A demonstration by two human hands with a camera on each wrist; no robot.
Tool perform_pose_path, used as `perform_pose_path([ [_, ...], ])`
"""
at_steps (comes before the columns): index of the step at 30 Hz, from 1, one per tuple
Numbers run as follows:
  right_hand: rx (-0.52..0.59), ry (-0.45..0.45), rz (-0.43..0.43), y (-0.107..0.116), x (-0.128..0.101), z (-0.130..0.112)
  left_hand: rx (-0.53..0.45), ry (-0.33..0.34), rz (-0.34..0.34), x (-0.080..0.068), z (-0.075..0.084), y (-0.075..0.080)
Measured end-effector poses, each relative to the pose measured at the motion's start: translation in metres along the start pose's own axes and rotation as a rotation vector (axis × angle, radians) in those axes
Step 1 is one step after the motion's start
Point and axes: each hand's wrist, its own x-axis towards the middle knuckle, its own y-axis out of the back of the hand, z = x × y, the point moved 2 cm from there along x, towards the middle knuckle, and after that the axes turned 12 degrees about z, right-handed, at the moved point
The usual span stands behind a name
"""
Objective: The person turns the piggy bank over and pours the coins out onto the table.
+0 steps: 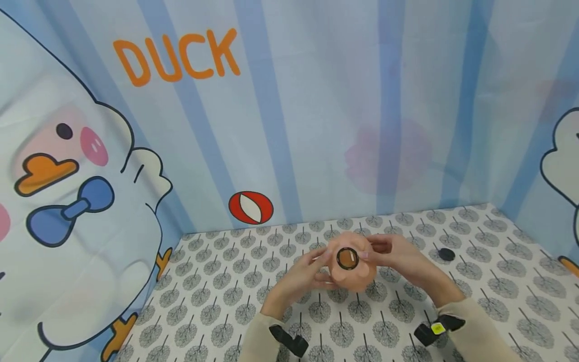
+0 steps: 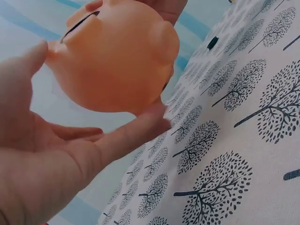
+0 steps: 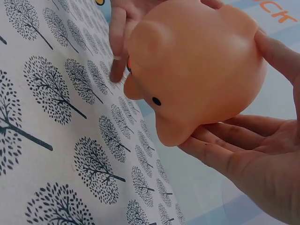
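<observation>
A peach-orange piggy bank point(image 1: 353, 280) is held up between both hands above the patterned cloth. Its underside, with a round black-rimmed hole point(image 1: 348, 258), faces the head camera, and a pale strip shows inside. My left hand point(image 1: 300, 276) grips one side, thumb and fingers spread around it; a dark slot point(image 2: 82, 26) appears in the left wrist view. On the other side my right hand point(image 1: 404, 256) holds it, with the thumb close to the hole and fingers curved behind. In the right wrist view, the black eye point(image 3: 156, 101) points toward the cloth.
A small round black cap point(image 1: 447, 254) lies on the tree-patterned cloth point(image 1: 497, 306), right of the hands. Behind the table hangs a blue-striped curtain point(image 1: 316, 125) with duck drawings. Each wrist wears a black strap-mounted camera.
</observation>
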Motion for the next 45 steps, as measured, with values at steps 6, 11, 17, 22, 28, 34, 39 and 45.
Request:
perform_pose_path([
  [6, -0.043, 0.043, 0.021, -0.003, 0.0, -0.001, -0.053, 0.035, -0.032, 0.002, 0.0, -0.004],
  [11, -0.048, 0.151, -0.007, -0.009, 0.001, -0.005, -0.13, 0.118, 0.05, 0.004, -0.001, -0.005],
  [17, -0.024, 0.235, -0.057, -0.013, 0.001, -0.006, -0.109, 0.125, 0.075, 0.004, 0.0, -0.005],
  [22, -0.001, 0.215, -0.114, -0.015, 0.001, -0.003, -0.078, 0.117, 0.109, 0.004, -0.001, -0.005],
  [28, -0.003, 0.183, -0.148, -0.011, 0.0, -0.004, -0.045, 0.068, 0.226, 0.003, 0.001, -0.003],
  [34, 0.086, -0.059, -0.082, -0.01, 0.0, 0.001, -0.043, 0.004, 0.283, 0.002, 0.004, -0.002],
  [39, 0.313, -0.226, -0.129, -0.015, 0.003, 0.008, -0.056, -0.046, 0.275, 0.001, 0.004, -0.001],
  [45, 0.296, -0.206, -0.14, -0.016, 0.003, 0.007, -0.08, -0.089, 0.247, 0.001, 0.006, -0.001],
])
